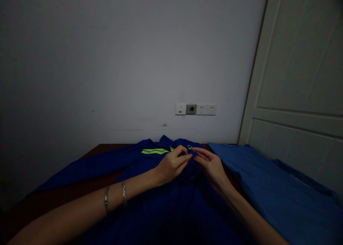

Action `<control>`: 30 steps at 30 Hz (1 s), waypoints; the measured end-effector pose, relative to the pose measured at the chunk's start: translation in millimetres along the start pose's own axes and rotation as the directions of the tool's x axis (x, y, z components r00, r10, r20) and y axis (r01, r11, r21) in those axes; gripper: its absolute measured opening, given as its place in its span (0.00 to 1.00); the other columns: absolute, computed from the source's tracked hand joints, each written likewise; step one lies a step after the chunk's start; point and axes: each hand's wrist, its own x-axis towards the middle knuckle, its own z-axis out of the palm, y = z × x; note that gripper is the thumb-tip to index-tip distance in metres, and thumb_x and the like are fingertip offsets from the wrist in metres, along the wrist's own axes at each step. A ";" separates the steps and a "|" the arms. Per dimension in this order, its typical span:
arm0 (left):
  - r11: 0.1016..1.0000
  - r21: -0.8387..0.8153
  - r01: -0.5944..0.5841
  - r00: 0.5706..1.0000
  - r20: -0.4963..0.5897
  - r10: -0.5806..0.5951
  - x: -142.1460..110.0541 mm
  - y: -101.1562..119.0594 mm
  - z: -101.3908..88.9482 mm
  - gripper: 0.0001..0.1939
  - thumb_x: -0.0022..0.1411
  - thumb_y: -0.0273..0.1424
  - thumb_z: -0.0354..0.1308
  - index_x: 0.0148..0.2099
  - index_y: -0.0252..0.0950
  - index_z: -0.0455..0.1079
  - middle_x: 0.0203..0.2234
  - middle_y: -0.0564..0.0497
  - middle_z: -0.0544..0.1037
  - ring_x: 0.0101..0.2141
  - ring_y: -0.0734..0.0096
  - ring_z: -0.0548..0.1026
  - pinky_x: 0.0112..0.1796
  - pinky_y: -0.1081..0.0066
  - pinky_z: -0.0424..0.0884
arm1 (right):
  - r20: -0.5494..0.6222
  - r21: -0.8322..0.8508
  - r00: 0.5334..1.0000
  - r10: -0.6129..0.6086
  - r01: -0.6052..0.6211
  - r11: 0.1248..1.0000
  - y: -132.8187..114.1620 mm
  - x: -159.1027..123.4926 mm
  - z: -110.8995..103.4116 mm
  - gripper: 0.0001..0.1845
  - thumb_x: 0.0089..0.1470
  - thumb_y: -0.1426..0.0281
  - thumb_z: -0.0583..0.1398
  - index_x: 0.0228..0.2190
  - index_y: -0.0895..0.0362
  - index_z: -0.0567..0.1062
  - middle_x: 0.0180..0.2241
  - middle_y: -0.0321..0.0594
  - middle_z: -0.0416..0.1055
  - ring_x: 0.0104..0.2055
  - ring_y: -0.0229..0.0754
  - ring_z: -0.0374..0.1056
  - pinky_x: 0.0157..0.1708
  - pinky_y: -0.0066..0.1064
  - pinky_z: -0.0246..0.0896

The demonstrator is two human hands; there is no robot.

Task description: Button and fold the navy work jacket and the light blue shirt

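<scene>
A dark blue jacket [150, 162] with a yellow-green reflective stripe [154, 151] lies spread before me, one sleeve [88, 170] stretched out to the left. Over its chest, near the collar [166, 140], my two hands almost meet. My left hand [175, 161] pinches a bit of the blue cloth between thumb and fingers. From the other side, my right hand [209, 162] grips the same raised part of the jacket with its fingertips. Whether a button or another fastener is between the fingers is too small and dark to make out.
The jacket lies on a dark reddish-brown table [93, 150] against a pale wall [120, 66]. A lighter blue cloth [268, 180] covers the right side. Wall sockets [205, 109] are set above the table, and a panelled door [297, 77] stands at the right.
</scene>
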 end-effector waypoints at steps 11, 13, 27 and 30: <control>0.904 0.258 -0.341 0.940 0.065 0.336 -4.1 -8.1 3.4 0.11 0.61 0.23 0.46 0.44 0.28 0.67 0.35 0.42 0.73 0.39 0.69 0.71 0.43 0.68 0.70 | -0.013 -0.072 1.000 -0.005 0.004 0.997 -6.3 -6.8 -0.8 0.14 0.31 0.63 0.69 0.24 0.58 0.78 0.26 0.38 0.74 0.31 0.39 0.67 0.33 0.28 0.60; 0.903 0.254 -0.347 0.938 0.074 0.340 -5.0 -9.3 4.9 0.11 0.61 0.23 0.46 0.44 0.29 0.67 0.36 0.43 0.73 0.39 0.69 0.71 0.43 0.68 0.71 | -0.020 -0.091 1.000 0.004 -0.006 0.996 -3.8 -4.4 -2.2 0.16 0.29 0.63 0.69 0.24 0.58 0.78 0.26 0.38 0.74 0.30 0.39 0.67 0.32 0.28 0.60; 0.864 -0.201 0.461 0.862 -0.127 -0.490 15.8 -52.2 12.3 0.15 0.53 0.19 0.48 0.40 0.32 0.73 0.37 0.48 0.76 0.38 0.71 0.73 0.42 0.72 0.69 | -0.071 -0.484 0.986 -0.149 0.096 0.870 -7.6 49.9 -74.9 0.17 0.37 0.65 0.64 0.33 0.58 0.78 0.31 0.40 0.75 0.32 0.42 0.70 0.32 0.31 0.64; 0.769 -0.079 0.634 0.767 -0.065 -0.639 21.7 -95.2 8.6 0.16 0.50 0.19 0.49 0.39 0.32 0.74 0.39 0.48 0.76 0.41 0.70 0.72 0.44 0.72 0.67 | -0.002 -0.798 0.952 -0.305 0.183 0.575 -42.2 88.7 -118.9 0.15 0.44 0.70 0.59 0.37 0.59 0.76 0.33 0.42 0.75 0.34 0.43 0.70 0.36 0.33 0.64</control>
